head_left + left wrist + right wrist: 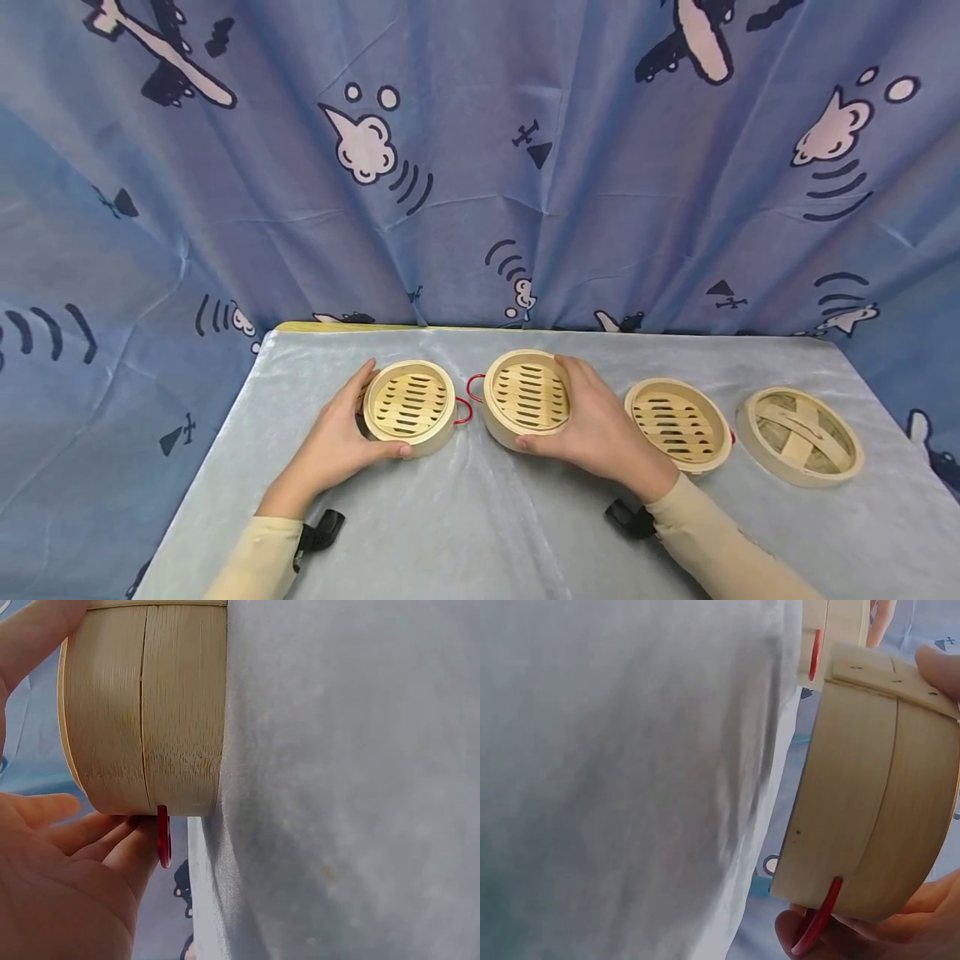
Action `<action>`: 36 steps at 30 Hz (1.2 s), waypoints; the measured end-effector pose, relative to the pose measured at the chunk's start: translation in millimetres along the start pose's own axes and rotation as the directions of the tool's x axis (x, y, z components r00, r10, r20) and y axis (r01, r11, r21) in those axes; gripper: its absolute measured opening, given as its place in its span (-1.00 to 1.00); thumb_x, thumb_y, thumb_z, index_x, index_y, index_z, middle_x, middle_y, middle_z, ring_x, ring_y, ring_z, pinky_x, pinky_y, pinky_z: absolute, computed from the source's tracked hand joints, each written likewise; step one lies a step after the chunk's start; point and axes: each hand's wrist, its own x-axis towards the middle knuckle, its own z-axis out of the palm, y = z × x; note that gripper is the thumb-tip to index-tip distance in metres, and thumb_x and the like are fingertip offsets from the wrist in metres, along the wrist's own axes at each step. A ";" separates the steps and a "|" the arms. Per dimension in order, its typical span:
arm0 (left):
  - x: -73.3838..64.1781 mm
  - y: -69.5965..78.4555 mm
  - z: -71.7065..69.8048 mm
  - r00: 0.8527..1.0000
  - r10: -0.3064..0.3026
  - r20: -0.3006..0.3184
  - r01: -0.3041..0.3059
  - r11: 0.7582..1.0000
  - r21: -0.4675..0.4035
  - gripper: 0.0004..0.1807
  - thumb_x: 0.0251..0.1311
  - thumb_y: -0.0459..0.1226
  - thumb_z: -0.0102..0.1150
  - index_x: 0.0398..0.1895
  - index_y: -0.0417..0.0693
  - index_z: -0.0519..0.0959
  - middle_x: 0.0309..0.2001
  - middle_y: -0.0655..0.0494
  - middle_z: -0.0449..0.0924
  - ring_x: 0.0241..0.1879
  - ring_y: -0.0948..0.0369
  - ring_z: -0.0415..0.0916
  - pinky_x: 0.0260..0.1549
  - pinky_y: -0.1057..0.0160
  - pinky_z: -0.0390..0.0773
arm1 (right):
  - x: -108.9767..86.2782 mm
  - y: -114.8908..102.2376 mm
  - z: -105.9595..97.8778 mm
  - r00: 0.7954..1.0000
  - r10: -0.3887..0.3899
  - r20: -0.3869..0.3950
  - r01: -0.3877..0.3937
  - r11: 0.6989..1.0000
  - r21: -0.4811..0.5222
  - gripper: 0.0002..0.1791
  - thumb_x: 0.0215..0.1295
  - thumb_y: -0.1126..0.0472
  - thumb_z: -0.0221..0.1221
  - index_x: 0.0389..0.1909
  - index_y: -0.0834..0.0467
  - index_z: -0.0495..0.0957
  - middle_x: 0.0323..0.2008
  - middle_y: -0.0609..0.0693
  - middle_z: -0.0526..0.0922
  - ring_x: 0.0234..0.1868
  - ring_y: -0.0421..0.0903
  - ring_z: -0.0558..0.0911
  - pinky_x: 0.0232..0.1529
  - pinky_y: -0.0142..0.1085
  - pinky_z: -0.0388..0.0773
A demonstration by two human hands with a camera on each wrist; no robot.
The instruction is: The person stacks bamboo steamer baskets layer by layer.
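Observation:
Two round bamboo steamer baskets with slatted bottoms and red loop handles are in the middle of the table. My left hand (341,437) curves round the left steamer basket (431,439), thumb at its front rim and fingers behind its left side. This basket stands with its base on the cloth in the left wrist view. My right hand (592,421) grips the other steamer basket (498,427) from its right side, thumb in front and fingers at the back. In the right wrist view that basket's wall (847,780) is tilted, its lower edge off the cloth. The red handles face each other between the baskets.
A third slatted steamer basket (678,427) lies right of my right hand, partly behind the wrist. Further right is a woven bamboo lid (798,437) with a cross strap. Grey cloth (450,533) covers the table; a blue patterned curtain (465,167) hangs behind its back edge.

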 end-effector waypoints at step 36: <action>-1.0 0.5 1.8 1.000 0.002 0.003 -0.002 0.997 -0.083 0.46 -0.51 0.14 0.71 0.54 0.54 -0.08 0.47 0.00 0.20 0.34 0.11 0.30 0.29 -0.03 0.28 | 21.9 -54.5 24.8 0.993 -0.115 -0.016 0.114 0.993 -0.038 0.40 -0.36 -0.67 0.29 0.49 0.07 0.17 0.32 -0.01 0.33 0.23 -0.02 0.44 0.13 -0.03 0.48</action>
